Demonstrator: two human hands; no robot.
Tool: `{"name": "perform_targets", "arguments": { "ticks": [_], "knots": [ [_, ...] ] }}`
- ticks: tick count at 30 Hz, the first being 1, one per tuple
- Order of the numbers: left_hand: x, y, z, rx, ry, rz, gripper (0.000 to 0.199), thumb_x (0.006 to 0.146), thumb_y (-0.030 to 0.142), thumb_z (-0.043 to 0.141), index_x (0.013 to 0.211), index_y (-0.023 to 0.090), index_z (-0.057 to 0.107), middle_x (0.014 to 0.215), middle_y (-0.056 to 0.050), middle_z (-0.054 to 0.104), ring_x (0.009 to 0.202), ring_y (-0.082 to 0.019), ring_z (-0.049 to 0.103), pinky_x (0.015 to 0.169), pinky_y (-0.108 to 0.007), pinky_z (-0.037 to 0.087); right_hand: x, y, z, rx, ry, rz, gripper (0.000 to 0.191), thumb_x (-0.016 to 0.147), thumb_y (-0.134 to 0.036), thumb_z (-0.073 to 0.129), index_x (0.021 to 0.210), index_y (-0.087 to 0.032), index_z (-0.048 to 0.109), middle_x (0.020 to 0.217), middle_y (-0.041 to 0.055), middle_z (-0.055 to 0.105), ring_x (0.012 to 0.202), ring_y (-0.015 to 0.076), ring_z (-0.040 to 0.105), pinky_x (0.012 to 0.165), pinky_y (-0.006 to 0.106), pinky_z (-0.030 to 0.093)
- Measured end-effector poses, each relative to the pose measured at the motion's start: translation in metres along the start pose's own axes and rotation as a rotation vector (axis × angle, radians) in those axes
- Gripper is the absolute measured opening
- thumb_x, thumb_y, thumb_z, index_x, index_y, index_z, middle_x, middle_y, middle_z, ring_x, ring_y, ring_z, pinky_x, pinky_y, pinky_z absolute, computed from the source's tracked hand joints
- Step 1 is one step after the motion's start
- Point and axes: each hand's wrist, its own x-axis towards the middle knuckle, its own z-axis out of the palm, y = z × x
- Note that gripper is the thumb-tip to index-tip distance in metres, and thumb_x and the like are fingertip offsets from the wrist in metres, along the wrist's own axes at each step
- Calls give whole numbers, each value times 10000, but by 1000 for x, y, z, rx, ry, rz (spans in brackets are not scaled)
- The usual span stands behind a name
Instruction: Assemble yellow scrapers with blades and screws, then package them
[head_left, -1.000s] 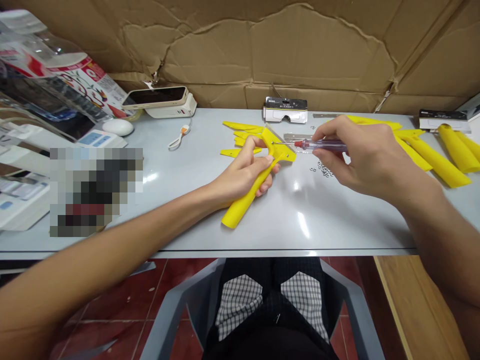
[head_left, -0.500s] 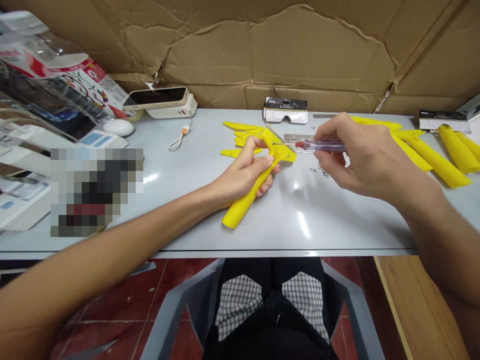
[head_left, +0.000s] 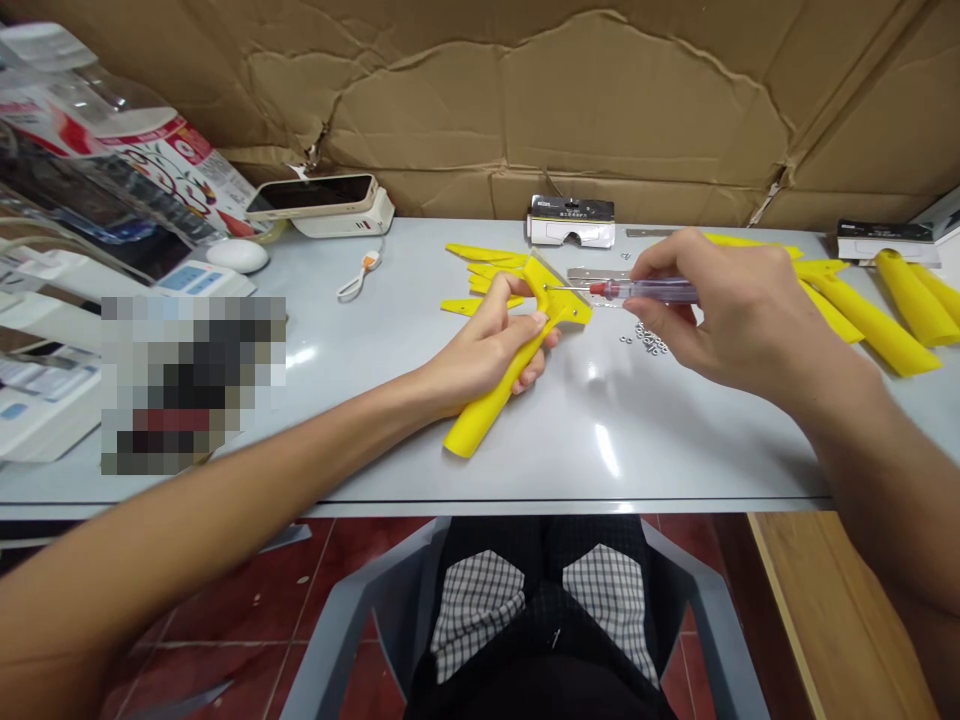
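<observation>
My left hand (head_left: pixel 491 350) is wrapped round a yellow scraper (head_left: pixel 495 400), its handle slanting down toward the table's front edge. A thin metal edge shows along the scraper's wide head, which also bears two small screws. In my right hand (head_left: pixel 720 310) is a screwdriver (head_left: pixel 660 291) with a clear handle and red collar, held almost level. Its tip meets the upper screw on the head. Just below the screwdriver lies a small pile of metal nuts (head_left: pixel 651 338). Flat metal blades (head_left: pixel 596 274) rest behind it. Behind my left hand are loose yellow head pieces (head_left: pixel 480 252).
Several yellow handles (head_left: pixel 874 315) lie at the right. Two small boxes, one a black-and-white box (head_left: pixel 571 220), stand by the cardboard wall (head_left: pixel 420 120). A phone (head_left: pixel 315 197), a white mouse (head_left: pixel 237 255), a cable (head_left: pixel 360 277) and a large bottle (head_left: pixel 165 160) occupy the left.
My right fingers have shifted slightly on the screwdriver handle, and more of the nut pile shows. The scraper and my left hand stay in place.
</observation>
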Motion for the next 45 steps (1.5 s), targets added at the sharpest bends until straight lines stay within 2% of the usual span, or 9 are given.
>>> {"name": "perform_targets", "arguments": {
  "ticks": [7,10,16,22,27,30,33,38,45],
  "knots": [
    [0,1,1,-17,8,-14,334,1048,313,665,1212,287,375,928,27,688,483,-69,550,443,-225,379,1,-10,-4,90,-100,57,295,1021,-287,645,1311,-277,699,947,68,786,826,298,752,730,439,545],
    [0,1,1,-24,11,-23,359,1040,318,673,1241,292,376,925,31,685,486,-70,548,449,-224,380,1,-9,-3,102,-68,35,281,996,-234,645,1269,-253,712,972,73,796,817,285,756,715,424,537],
    [0,0,1,-8,3,-9,370,1031,338,673,1219,290,357,935,39,681,487,-68,544,449,-221,382,0,-2,3,69,20,-42,196,1034,-323,632,1185,-251,735,889,36,805,749,249,744,657,379,493],
    [-1,1,1,1,2,-9,353,1042,330,668,1215,286,364,935,35,682,475,-67,538,441,-231,375,1,-2,2,12,75,-96,197,1062,-350,636,1154,-203,728,874,47,814,709,249,735,613,374,418],
    [-2,3,3,-20,20,-26,335,1047,312,660,1212,286,370,919,30,686,480,-70,548,441,-226,377,1,-10,-3,90,-56,-33,230,994,-247,627,1214,-229,691,990,68,811,737,238,731,650,393,488],
    [-1,3,3,-23,21,-28,345,1043,310,670,1223,287,377,916,28,686,479,-71,551,438,-223,372,1,-9,-3,107,-31,-10,261,960,-243,626,1209,-235,703,1036,86,806,798,276,746,684,423,522],
    [-1,2,3,-20,21,-26,364,1036,316,681,1236,289,378,928,29,687,480,-70,551,438,-223,373,1,-5,-1,81,-30,24,236,1009,-304,621,1214,-270,733,985,64,809,836,286,755,718,424,539],
    [-1,2,2,-12,16,-15,387,1029,314,690,1258,288,379,933,31,681,482,-70,546,443,-230,379,1,-5,0,23,-18,33,254,1069,-427,598,1182,-261,753,883,57,799,765,277,732,680,406,501],
    [-2,3,2,-9,24,-22,345,1049,321,675,1231,288,383,925,23,691,487,-77,555,443,-231,374,1,-11,-5,56,-116,62,321,1022,-335,622,1329,-288,701,873,46,767,720,267,690,670,406,495]
  ]
}}
